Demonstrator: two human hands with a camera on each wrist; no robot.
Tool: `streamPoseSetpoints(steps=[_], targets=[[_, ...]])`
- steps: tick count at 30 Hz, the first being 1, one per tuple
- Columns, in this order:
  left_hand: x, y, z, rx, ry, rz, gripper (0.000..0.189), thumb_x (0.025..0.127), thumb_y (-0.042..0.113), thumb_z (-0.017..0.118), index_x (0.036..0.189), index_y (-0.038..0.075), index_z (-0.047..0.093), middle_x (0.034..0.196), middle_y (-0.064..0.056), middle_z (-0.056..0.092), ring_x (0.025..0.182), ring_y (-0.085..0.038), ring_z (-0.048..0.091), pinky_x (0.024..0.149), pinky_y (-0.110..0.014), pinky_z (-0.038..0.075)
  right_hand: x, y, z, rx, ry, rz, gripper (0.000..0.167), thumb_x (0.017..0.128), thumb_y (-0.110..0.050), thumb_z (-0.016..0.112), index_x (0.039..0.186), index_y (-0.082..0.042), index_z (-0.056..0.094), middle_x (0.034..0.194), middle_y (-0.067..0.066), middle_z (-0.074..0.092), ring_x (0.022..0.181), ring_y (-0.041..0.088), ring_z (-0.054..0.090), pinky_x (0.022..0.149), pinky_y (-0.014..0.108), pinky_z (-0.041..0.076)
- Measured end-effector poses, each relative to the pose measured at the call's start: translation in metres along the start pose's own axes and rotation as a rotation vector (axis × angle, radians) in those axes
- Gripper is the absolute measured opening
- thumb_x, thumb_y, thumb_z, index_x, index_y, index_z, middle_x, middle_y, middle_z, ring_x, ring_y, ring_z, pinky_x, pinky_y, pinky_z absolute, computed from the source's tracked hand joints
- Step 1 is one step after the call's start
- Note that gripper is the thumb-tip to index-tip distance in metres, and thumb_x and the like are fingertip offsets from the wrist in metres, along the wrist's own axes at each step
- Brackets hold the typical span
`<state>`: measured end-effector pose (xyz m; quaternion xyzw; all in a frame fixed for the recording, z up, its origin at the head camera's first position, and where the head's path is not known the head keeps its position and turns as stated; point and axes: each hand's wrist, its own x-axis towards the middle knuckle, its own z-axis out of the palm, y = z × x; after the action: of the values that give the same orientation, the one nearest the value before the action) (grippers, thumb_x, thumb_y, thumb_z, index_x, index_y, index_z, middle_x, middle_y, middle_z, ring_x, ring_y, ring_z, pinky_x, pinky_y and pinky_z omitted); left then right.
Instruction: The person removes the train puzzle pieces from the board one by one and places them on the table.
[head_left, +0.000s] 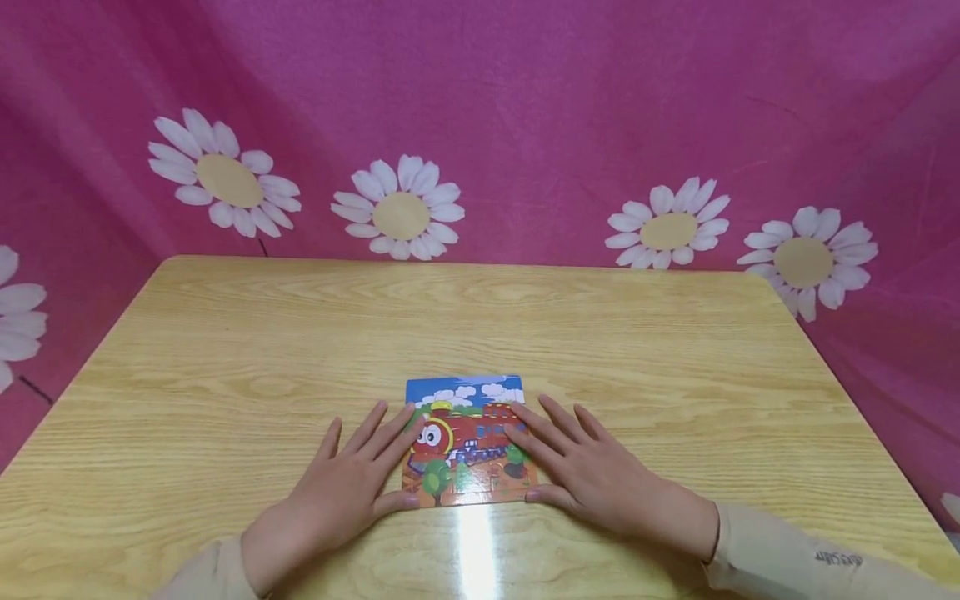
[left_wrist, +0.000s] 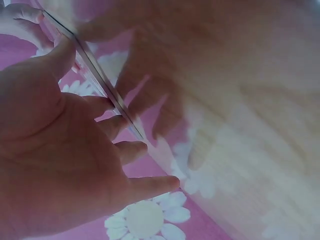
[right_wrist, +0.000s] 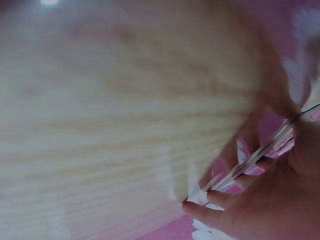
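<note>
While positioned at the wood-grain table [head_left: 637, 333], touched the train-picture puzzle [head_left: 467, 442] at opposite edges — left with the left hand [head_left: 347, 477], right with the right hand [head_left: 598, 468] — both spread wide.

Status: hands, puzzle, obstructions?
Left hand, right hand: extended, touching opposite sides of train jigsaw puzzle. Lies flat on wood-grain table. No obstruction seen.

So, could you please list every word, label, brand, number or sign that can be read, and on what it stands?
No text can be read.
Right sleeve: dark marks like lettering, too small and blurred to read.
Train picture: no lettering that I can make out.
</note>
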<state>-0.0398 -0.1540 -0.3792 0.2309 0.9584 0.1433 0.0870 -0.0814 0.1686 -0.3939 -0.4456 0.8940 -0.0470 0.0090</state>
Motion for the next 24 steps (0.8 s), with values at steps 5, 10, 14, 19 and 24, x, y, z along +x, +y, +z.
streamPoseSetpoints(steps=[5,10,14,19,24], targets=[[0.002,0.006,0.002,0.002,-0.001,0.023,0.077,0.094,0.058,0.051,0.156,0.017,0.029,0.161,-0.002,0.023,0.148,-0.032,0.014,0.108,-0.071,0.013,-0.011,0.001,0.001,0.005,0.000,0.021,0.067,0.100,-0.053,0.045,0.155,-0.017,0.032,0.163,0.004,0.018,0.147,0.036,0.014,0.108,0.062,0.025],[0.003,0.012,0.003,0.003,0.000,0.037,0.077,0.093,0.058,0.051,0.156,0.018,0.030,0.161,-0.001,0.024,0.148,-0.032,0.015,0.108,-0.071,0.014,-0.019,0.001,0.002,0.009,0.007,0.033,0.067,0.100,-0.053,0.045,0.155,-0.018,0.031,0.163,0.003,0.017,0.147,0.035,0.014,0.110,0.062,0.023],[0.004,0.015,0.004,-0.001,-0.011,0.040,0.078,0.093,0.059,0.051,0.156,0.019,0.028,0.162,0.001,0.022,0.148,-0.030,0.013,0.109,-0.070,0.014,-0.026,0.000,0.003,0.003,0.023,0.039,0.066,0.100,-0.052,0.046,0.155,-0.018,0.032,0.163,0.003,0.016,0.147,0.035,0.014,0.110,0.061,0.022],[0.003,0.019,0.008,0.027,-0.006,0.047,0.079,0.092,0.062,0.049,0.156,0.021,0.028,0.162,0.002,0.022,0.148,-0.030,0.013,0.109,-0.069,0.014,-0.032,-0.001,0.003,0.001,0.053,0.034,0.066,0.099,-0.051,0.048,0.155,-0.018,0.033,0.163,0.003,0.017,0.147,0.035,0.014,0.110,0.059,0.020],[0.002,0.021,0.010,0.042,0.013,0.063,0.079,0.092,0.063,0.048,0.156,0.020,0.030,0.161,0.002,0.024,0.148,-0.030,0.016,0.109,-0.068,0.016,-0.037,-0.001,0.005,0.005,0.074,0.026,0.067,0.099,-0.051,0.049,0.155,-0.019,0.032,0.163,0.003,0.018,0.147,0.035,0.015,0.109,0.059,0.020]])
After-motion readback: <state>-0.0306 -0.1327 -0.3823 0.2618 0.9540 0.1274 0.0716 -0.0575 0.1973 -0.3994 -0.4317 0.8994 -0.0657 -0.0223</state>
